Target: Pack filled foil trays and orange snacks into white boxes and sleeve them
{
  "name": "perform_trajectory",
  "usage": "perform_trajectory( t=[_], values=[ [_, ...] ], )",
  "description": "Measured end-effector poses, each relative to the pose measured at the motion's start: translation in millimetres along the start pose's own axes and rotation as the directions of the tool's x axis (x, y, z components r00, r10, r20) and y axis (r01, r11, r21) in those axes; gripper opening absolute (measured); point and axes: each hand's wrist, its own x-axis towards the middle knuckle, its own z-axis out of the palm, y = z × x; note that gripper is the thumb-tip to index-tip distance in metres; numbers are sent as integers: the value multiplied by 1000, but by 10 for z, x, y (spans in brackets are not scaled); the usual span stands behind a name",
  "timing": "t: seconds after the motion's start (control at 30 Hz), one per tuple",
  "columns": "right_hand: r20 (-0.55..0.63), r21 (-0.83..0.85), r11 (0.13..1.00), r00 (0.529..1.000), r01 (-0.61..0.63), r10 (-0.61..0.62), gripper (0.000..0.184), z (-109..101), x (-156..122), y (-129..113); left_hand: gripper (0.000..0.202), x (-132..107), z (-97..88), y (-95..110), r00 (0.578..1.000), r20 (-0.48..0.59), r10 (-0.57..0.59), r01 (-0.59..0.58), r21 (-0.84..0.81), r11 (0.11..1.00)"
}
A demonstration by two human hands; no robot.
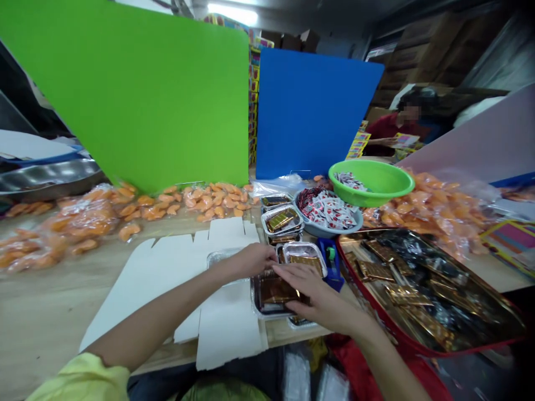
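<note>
Wooden table (pixel 45 289), foil tray (pixel 267 292), under right hand (pixel 315 295)

The one head-worn camera looks forward and down from the person's own viewpoint, close above the left hand (pixel 246 262) and right hand (pixel 313 295), both just below frame centre, with the wooden table (pixel 42 295) spreading out around and beyond them.

Green plastic basin (pixel 370 181) holding sachets; grey bowl (pixel 334 231) of red-and-white sachets (pixel 326 210); red-rimmed tray (pixel 376 323) of gold packets (pixel 376 272); bags of orange pieces (pixel 83 220) on wooden bench (pixel 42 289); green panel (pixel 129 94); blue panel (pixel 313 111); co-worker in red sleeve (pixel 388 127).
</note>
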Motion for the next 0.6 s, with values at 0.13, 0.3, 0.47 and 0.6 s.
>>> perform_trajectory(
  t=[0.13,0.3,0.47,0.6],
  values=[
    [-17,-57,998,1000,25,-26,63,65,-135,-45,18,-45,-14,25,1000,12,-9,9,-25,1000],
    [-10,-421,894,985,153,-173,50,368,-339,36,20,-85,37,116,998,55,-22,29,-119,992],
    [-15,-689,679,932,252,-361,40,648,-700,364,28,-158,112,234,983,179,45,-10,-192,981],
    [-35,-694,702,966,160,-255,42,657,-983,607,26,-276,28,16,995,88,-41,50,-105,993]
  ],
)
